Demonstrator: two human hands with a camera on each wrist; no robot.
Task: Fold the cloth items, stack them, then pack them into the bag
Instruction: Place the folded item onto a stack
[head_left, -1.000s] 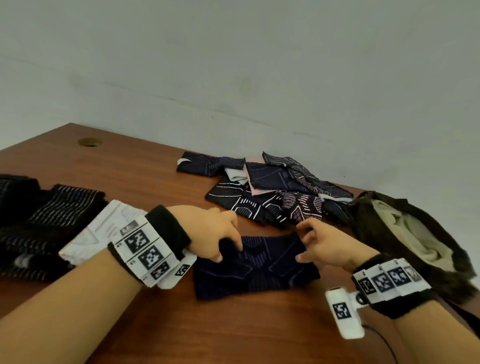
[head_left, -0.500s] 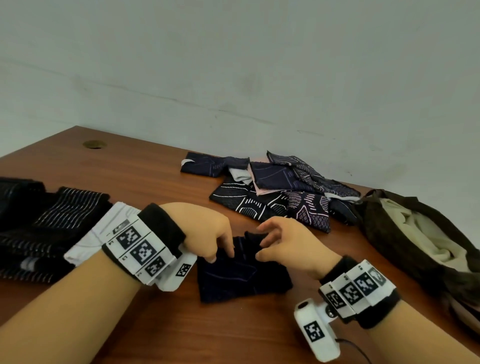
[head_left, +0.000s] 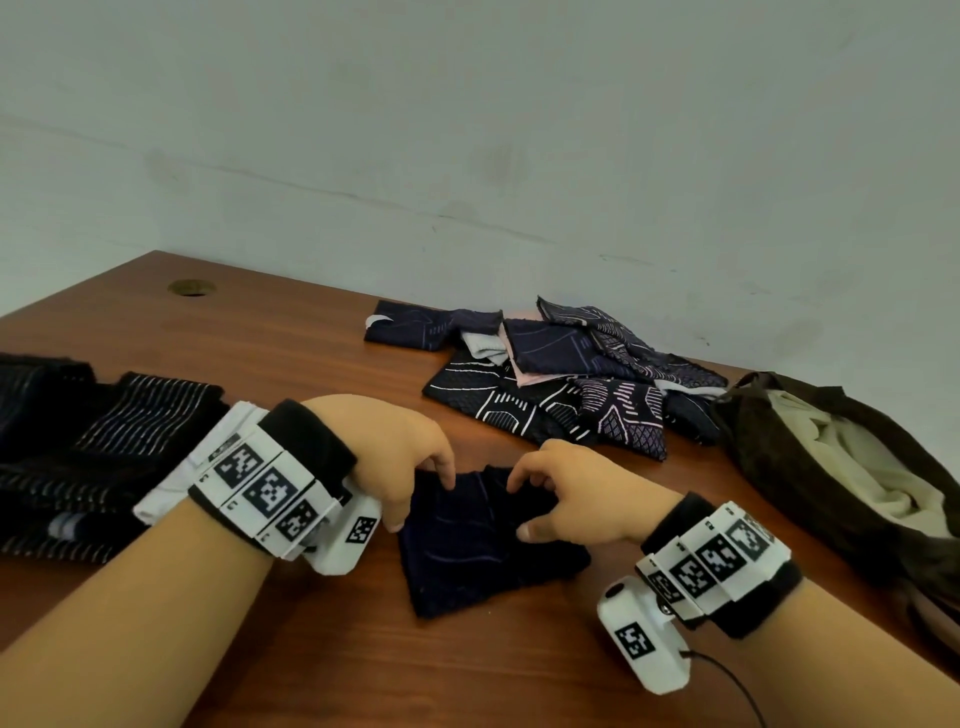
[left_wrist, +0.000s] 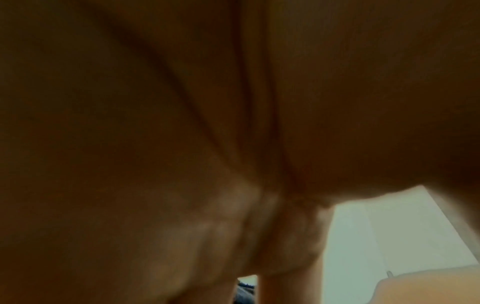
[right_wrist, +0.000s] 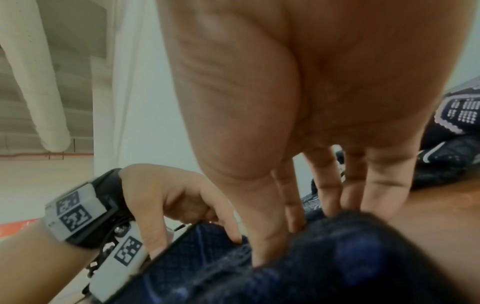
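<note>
Both the left hand and right hand pinch a folded, squarish navy knit cloth.

Cloth pile stands beside open bag.

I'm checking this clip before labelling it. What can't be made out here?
- Left wrist view: almost all dark, blurred palm; its grip is unseen.
- Bag: cut off by the head view's right edge.
- Cloth far edge: hidden under both hands' fingers.
</note>
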